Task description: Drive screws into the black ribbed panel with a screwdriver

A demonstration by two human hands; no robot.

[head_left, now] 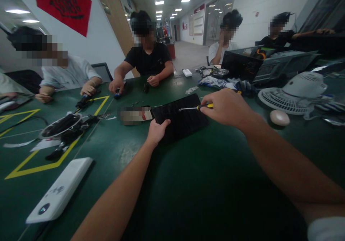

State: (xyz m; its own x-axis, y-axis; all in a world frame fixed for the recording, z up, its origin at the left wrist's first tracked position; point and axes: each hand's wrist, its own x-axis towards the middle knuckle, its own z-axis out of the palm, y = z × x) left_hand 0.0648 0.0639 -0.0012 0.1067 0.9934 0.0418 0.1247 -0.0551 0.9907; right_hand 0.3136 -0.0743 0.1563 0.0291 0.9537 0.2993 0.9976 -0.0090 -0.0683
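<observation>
My left hand (157,131) grips the near left edge of a flat black rectangular panel (183,124), its thumb on the top face and its other fingers mostly hidden. In my right hand (226,107) is a screwdriver (190,108) with a yellow and black handle. Its thin metal shaft points left across the panel, and the tip lies over a small round spot near the panel's upper middle. I cannot tell whether the tip sits in a screw. Just left of the panel lies a small pale box (144,115), partly blurred out, with red marks.
A white power bank (60,189) lies at the near left. Beyond it, a round tray (44,132) holds black parts. To the right are a white fan (296,90) and a pale oval object (279,117). Several people sit around the green table (210,183).
</observation>
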